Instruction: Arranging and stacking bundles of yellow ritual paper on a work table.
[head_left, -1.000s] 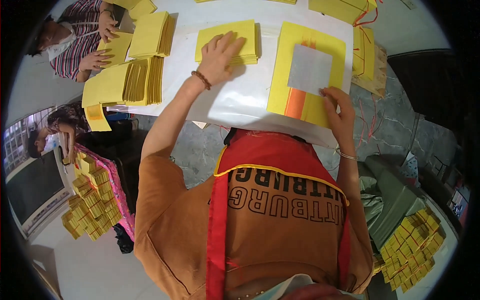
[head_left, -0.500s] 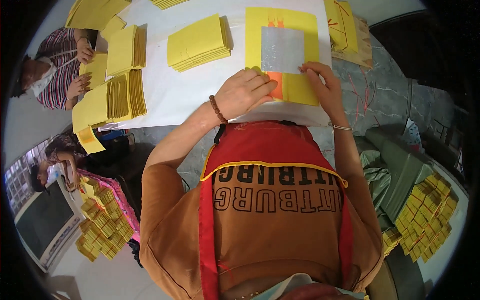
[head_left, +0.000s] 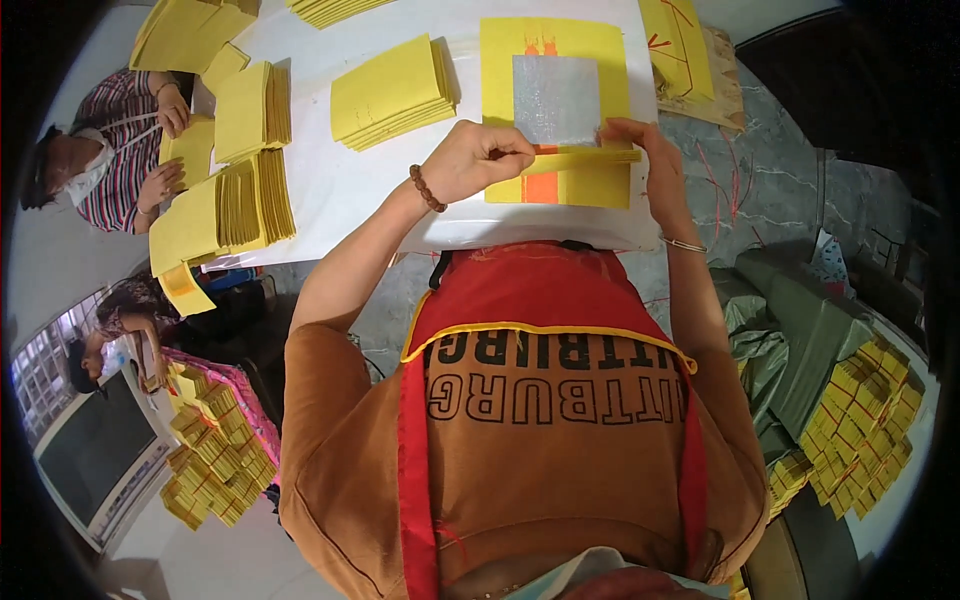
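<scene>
A yellow paper sheet (head_left: 612, 60) with orange markings and a silver rectangle (head_left: 555, 95) lies at the front right of the white table. Its near edge is raised and bent away from me as a narrow yellow band. My left hand (head_left: 478, 162) is closed in a pinch on the left end of that edge. At the right end, the curled fingers of my right hand (head_left: 652, 165) grip the sheet beside the silver corner; the thumb is partly hidden. Under the raised edge shows more yellow paper with an orange strip (head_left: 541, 188).
A stack of folded yellow paper (head_left: 392, 95) stands left of the sheet. More yellow stacks (head_left: 240, 205) line the table's left side, where a co-worker (head_left: 110, 150) handles paper. Tied yellow bundles (head_left: 865, 430) are piled at the right; others (head_left: 220, 450) are at the lower left.
My left hand has gone from lying on the sheet to pinching its near edge, now lifted. My right hand has stayed at the right edge. The view has shifted slightly.
</scene>
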